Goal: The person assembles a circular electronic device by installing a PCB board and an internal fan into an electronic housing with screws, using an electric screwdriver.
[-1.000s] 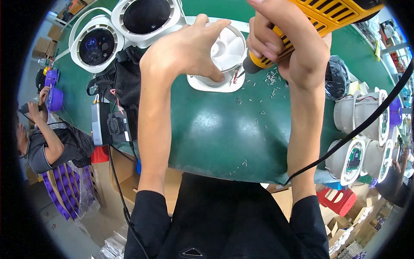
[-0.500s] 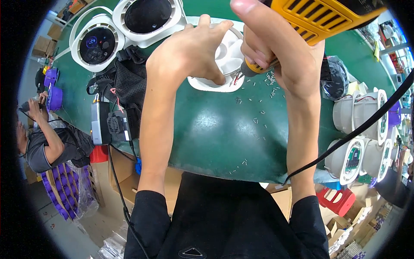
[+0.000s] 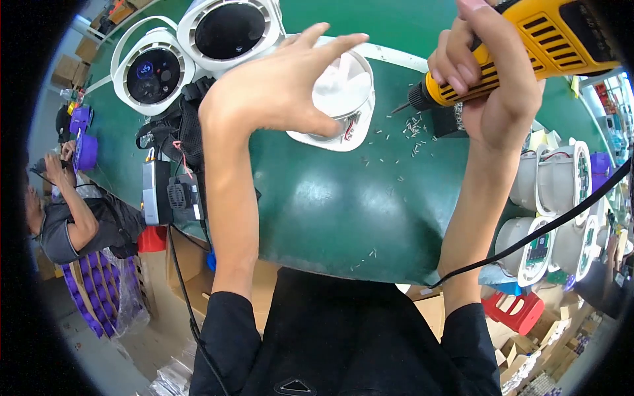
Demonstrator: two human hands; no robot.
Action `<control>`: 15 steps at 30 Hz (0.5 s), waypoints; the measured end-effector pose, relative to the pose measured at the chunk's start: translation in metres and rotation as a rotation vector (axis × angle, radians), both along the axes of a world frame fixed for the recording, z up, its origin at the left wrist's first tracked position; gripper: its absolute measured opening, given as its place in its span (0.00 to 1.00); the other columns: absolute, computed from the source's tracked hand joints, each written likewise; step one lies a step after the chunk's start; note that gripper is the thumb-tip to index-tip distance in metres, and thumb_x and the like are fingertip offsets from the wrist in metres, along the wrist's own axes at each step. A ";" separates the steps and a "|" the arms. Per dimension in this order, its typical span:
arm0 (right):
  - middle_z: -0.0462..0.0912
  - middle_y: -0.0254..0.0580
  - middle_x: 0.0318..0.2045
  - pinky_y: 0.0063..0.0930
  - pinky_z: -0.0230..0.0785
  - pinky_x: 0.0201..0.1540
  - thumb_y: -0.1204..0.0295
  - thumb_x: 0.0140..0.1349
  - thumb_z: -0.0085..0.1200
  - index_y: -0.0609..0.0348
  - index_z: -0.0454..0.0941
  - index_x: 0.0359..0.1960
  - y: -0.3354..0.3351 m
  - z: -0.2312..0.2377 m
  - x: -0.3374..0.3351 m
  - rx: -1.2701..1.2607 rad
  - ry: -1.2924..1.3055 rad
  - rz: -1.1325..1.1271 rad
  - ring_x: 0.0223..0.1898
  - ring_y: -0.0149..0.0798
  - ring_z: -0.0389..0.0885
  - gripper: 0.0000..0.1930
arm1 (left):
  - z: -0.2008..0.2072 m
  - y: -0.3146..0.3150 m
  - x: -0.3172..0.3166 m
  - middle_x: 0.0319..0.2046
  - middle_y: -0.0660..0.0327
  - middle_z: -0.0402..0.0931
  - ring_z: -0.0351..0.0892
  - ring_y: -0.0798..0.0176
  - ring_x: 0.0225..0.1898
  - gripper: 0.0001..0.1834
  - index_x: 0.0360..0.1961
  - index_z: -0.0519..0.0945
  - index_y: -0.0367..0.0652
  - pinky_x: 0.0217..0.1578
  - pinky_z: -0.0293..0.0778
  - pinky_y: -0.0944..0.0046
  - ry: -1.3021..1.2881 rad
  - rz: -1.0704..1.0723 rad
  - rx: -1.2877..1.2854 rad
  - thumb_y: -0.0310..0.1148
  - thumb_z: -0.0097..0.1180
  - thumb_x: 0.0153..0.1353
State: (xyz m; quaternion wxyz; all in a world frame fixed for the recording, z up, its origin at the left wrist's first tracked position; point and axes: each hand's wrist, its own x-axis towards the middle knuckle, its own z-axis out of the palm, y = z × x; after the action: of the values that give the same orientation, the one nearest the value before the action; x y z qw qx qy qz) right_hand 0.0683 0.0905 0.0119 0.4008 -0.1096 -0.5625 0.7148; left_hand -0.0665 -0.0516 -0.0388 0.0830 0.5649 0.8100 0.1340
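My right hand (image 3: 496, 82) is wrapped round a yellow and black power drill (image 3: 551, 39), its bit pointing left above the green bench. Under the bit lie several small loose screws (image 3: 415, 129). My left hand (image 3: 277, 89) spreads its fingers and thumb over a white round plastic housing (image 3: 345, 89), and whether the fingertips touch it I cannot tell. The housing sits on the bench, partly hidden by that hand, with short red wires (image 3: 349, 130) near its front edge. Beside my right hand is a dark box (image 3: 449, 123), apparently with screws in it.
Two white units with black round faces (image 3: 228, 30) stand at the far left, near a black mesh bag (image 3: 187, 125) and a grey device (image 3: 156, 191). White housings with circuit boards (image 3: 538, 247) line the right edge. A black cable (image 3: 548, 228) crosses there. Another person (image 3: 79, 218) works at left.
My right hand has drawn the drill away from the housing, to the right. My left hand has shifted left with its fingers spreading wider, and the housing shows more.
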 end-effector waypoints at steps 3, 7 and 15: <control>0.68 0.32 0.12 0.20 0.58 0.12 0.77 0.59 0.62 0.63 0.71 0.30 0.000 0.006 0.001 -0.007 -0.013 0.085 0.08 0.24 0.62 0.09 | 0.004 -0.004 0.004 0.66 0.44 0.63 0.76 0.45 0.56 0.58 0.72 0.62 0.46 0.51 0.78 0.57 -0.067 0.120 0.019 0.46 0.77 0.39; 0.70 0.31 0.12 0.19 0.58 0.13 0.76 0.60 0.63 0.62 0.72 0.31 0.008 -0.001 -0.002 0.075 -0.021 0.183 0.09 0.24 0.65 0.09 | 0.002 0.017 0.011 0.66 0.47 0.64 0.72 0.44 0.60 0.54 0.71 0.63 0.44 0.56 0.74 0.56 -0.086 0.180 -0.120 0.43 0.75 0.41; 0.71 0.31 0.13 0.18 0.58 0.14 0.73 0.60 0.64 0.62 0.74 0.32 0.012 0.000 -0.002 0.071 -0.013 0.176 0.10 0.24 0.66 0.10 | -0.003 0.012 0.000 0.65 0.48 0.64 0.71 0.49 0.61 0.54 0.71 0.62 0.43 0.57 0.74 0.57 -0.159 0.067 0.005 0.42 0.74 0.43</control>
State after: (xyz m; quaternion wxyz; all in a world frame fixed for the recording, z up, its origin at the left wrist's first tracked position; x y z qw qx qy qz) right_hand 0.0661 0.1029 0.0119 0.3366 -0.0501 -0.5974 0.7261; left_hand -0.0661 -0.0401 -0.0419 0.1411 0.5253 0.8188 0.1833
